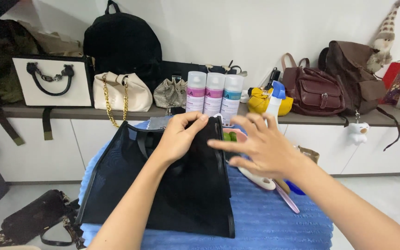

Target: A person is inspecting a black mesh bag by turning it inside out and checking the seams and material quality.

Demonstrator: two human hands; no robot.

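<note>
My left hand [179,136] pinches the black mesh bag's [172,185] top edge; my right hand [262,146] hovers spread, holding nothing. Three spray cans [215,95] stand behind, and my right hand partly hides a white brush [258,178].

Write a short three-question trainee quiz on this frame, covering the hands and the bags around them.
1. True or false: the left hand grips the top edge of the black mesh tote bag.
2. How many spray cans stand in a row behind the bag?
A. two
B. three
C. five
3. Fill in: the right hand hovers with fingers spread, holding ____.

Key:
1. True. The bag lies on the blue ribbed cloth.
2. B, beside a white spray bottle with a blue top.
3. Nothing.
</note>
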